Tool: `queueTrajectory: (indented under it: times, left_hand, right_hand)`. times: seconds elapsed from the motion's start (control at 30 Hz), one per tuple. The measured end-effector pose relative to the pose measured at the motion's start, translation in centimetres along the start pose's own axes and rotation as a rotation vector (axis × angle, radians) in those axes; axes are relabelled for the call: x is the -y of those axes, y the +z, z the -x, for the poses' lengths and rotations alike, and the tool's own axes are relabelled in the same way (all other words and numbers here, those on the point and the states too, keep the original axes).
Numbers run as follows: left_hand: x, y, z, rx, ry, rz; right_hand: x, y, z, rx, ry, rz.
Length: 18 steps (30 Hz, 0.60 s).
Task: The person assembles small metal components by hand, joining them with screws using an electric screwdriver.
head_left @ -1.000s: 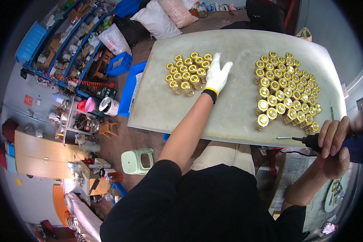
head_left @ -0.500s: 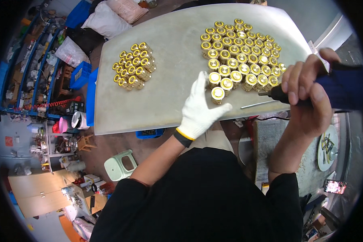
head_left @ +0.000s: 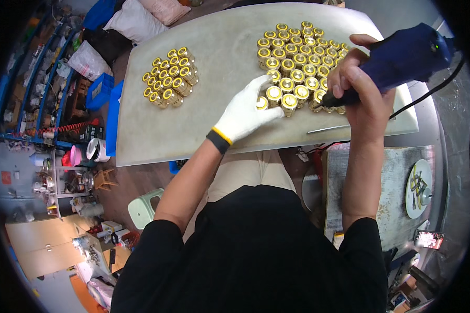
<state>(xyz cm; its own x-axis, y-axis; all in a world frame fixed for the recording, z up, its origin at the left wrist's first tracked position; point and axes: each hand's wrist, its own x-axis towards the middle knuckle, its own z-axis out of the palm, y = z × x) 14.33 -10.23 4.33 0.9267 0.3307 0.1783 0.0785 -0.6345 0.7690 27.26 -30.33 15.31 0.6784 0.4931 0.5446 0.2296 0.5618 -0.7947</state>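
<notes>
My left hand [head_left: 245, 112], in a white knit glove, curls its fingers and thumb around a brass-coloured metal cylinder [head_left: 262, 103] at the front left of a large group. Its thumb reaches along the front of the neighbouring cylinders [head_left: 289, 103]. My bare right hand [head_left: 363, 81] grips a dark blue corded power tool [head_left: 407, 57]. The tool's black nose [head_left: 339, 99] points down and left at a cylinder on the group's front edge; whether its tip touches is too small to tell. The cylinders stand upright with yellow-ringed tops.
A smaller group of like cylinders [head_left: 169, 78] stands on the left of the grey table [head_left: 219, 57]. A thin metal rod [head_left: 329, 128] lies near the front edge. The tool's black cable [head_left: 428, 96] runs down behind my right hand. A green stool [head_left: 143, 208] stands on the floor.
The power tool has swung up and its nose has come left to the front cylinders. My left hand has closed around the front cylinder, which has shifted left and back.
</notes>
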Motion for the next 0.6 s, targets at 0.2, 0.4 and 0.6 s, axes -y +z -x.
queueTrajectory:
  times: [0.2,0.4,0.6]
  left_hand:
    - [-0.8,-0.7,-0.4,0.205,-0.053,0.122]
    - [-2.2,-0.5,-0.2,0.197,0.205,-0.257]
    - [-3.3,1.7,-1.9,0.274,0.215,-0.372]
  right_hand:
    - [-4.0,-0.1,0.0,0.013,0.066,0.003]
    - [-6.2,-0.4,0.1,0.082,0.139,-0.035]
    - [-7.6,-0.8,0.5,0.099,0.134,-0.123]
